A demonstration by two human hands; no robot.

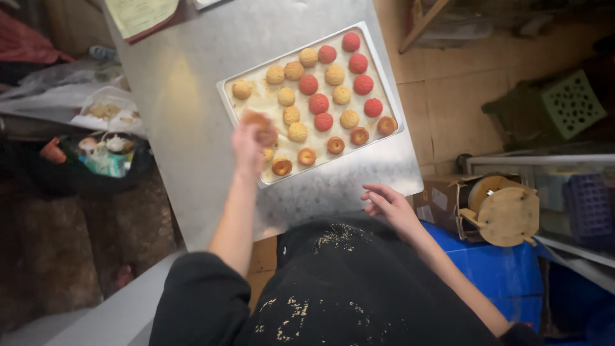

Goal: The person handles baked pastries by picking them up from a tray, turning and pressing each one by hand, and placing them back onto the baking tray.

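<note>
Head view: left hand [251,142] pinches round golden pastry [258,120] over pale metal baking tray [225,91]; right hand [389,205] open, empty. We'd seat it gently in row gap.

The left hand [251,142] is raised forward at the end of a bare, nearly straight forearm, its back turned to the camera and its fingers [264,131] curled in toward the palm in a loose pinch. The right hand [391,204] sits lower and closer to the body, palm down, fingers spread and slightly bent, gripping nothing. Its forearm runs back to the lower right. Dark sleeves are pushed up on both arms.
</note>
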